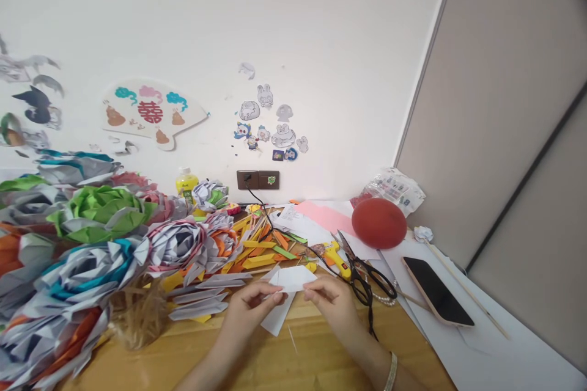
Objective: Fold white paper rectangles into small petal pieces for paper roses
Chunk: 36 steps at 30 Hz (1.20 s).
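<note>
Between my two hands is a folded piece of white paper (296,279), held just above the wooden table. My left hand (254,305) pinches its left edge between thumb and fingers. On the opposite side, my right hand (332,302) grips the right corner the same way. Beneath the left fingers lies another white paper strip (278,316), slanting toward me; whether it is joined to the held piece I cannot tell. A thin white stick (292,339) rests on the table just below. Several folded white strips (202,296) are stacked left of my left hand.
Large folded-paper flowers (101,211) crowd the left side. Orange and yellow paper strips (257,256) are heaped behind my hands. To the right are a yellow glue gun (337,258), black-handled scissors (362,275), a red balloon-like oval (379,223) and a phone (438,290) on white sheets.
</note>
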{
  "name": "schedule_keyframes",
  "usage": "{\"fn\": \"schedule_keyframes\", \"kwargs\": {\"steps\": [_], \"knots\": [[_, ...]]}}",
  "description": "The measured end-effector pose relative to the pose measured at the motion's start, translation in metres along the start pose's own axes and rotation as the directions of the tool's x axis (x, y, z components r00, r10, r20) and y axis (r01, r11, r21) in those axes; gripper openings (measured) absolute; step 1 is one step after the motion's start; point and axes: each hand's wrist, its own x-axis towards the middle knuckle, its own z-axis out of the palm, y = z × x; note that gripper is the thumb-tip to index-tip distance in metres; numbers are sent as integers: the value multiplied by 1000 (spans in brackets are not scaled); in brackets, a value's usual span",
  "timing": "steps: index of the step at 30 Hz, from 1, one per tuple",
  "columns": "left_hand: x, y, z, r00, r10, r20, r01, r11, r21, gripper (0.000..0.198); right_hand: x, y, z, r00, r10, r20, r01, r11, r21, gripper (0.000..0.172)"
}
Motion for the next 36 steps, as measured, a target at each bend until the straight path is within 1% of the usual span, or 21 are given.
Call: {"fn": "schedule_keyframes", "kwargs": {"steps": [2, 6, 8, 12, 15, 17, 19, 21, 24, 30, 33, 36], "knots": [[1, -2, -1, 1000, 9, 18, -9, 1000, -17, 20, 1, 0, -1, 1000, -22, 4, 22, 1000, -13, 11], [0, -3, 1, 994, -50, 102, 64, 987, -147, 31, 0, 3, -2, 998, -54, -13, 53, 995, -90, 11], [-1, -2, 3, 992, -64, 108, 80, 985, -152, 32, -2, 7, -1, 999, -41, -19, 39, 994, -97, 8], [-1, -3, 4, 997, -35, 75, 39, 998, -56, 31, -5, 12, 4, 1000, 14, -8, -14, 1000, -23, 8], [1, -7, 0, 999, 28, 46, -32, 996, 80, 32, -7, 11, 7, 999, 37, -2, -37, 999, 15, 7], [1, -9, -2, 997, 67, 29, -71, 979, 190, 28, -7, 9, 9, 999, 46, 3, -46, 999, 23, 7], [0, -10, -3, 996, 91, 20, -93, 961, 262, 25, -6, 5, 9, 999, 53, 7, -53, 998, 23, 9], [-2, -10, -2, 994, 104, 23, -106, 956, 275, 23, -6, 2, 9, 999, 54, 8, -54, 998, 28, 11], [-5, -6, 0, 993, 115, 37, -121, 962, 244, 20, -5, -1, 10, 998, 55, 5, -55, 997, 56, 14], [-4, -2, 2, 991, 115, 63, -124, 978, 166, 23, -6, -1, 15, 999, 53, 9, -54, 995, 78, 14], [-3, -4, 2, 991, 96, 88, -112, 972, 206, 26, -7, 0, 16, 998, 58, 2, -58, 995, 83, 12], [-4, -4, 3, 990, 99, 95, -125, 942, 313, 20, -7, -2, 15, 999, 49, 2, -49, 996, 68, 12]]}}
